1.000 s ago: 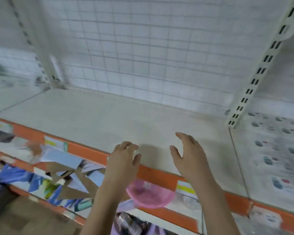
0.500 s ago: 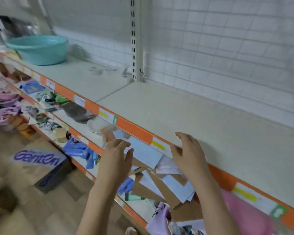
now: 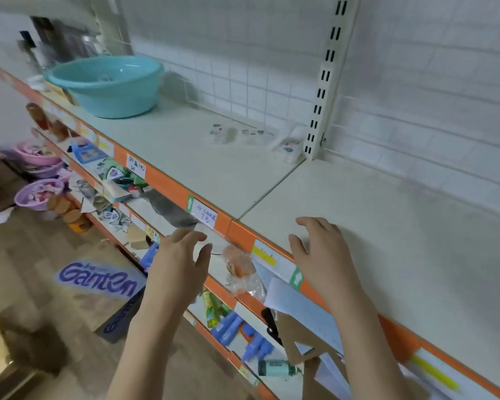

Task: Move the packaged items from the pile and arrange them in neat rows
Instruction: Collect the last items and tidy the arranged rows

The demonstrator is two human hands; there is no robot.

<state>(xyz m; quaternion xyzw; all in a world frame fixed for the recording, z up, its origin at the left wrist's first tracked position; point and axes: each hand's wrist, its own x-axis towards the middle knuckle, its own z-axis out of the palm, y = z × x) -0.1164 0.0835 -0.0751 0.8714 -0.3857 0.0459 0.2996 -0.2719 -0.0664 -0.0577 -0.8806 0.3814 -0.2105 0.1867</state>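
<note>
Head view:
- left hand (image 3: 179, 264) lower centre, in front of the orange shelf edge (image 3: 237, 230), fingers loosely spread, holding nothing.
- right hand (image 3: 324, 255) centre-right, over the shelf lip, fingers loosely curved, nothing held; contact with the shelf unclear.
- top shelf (image 3: 373, 226) bare around the right hand, back to the wire grid.
- packaged items (image 3: 251, 138) blurred, centre-top, near the slotted upright (image 3: 324, 82), well apart from both hands.
- teal basin (image 3: 107, 85) upper left.
- cardboard box (image 3: 98, 287) on the floor, lower left.
</note>
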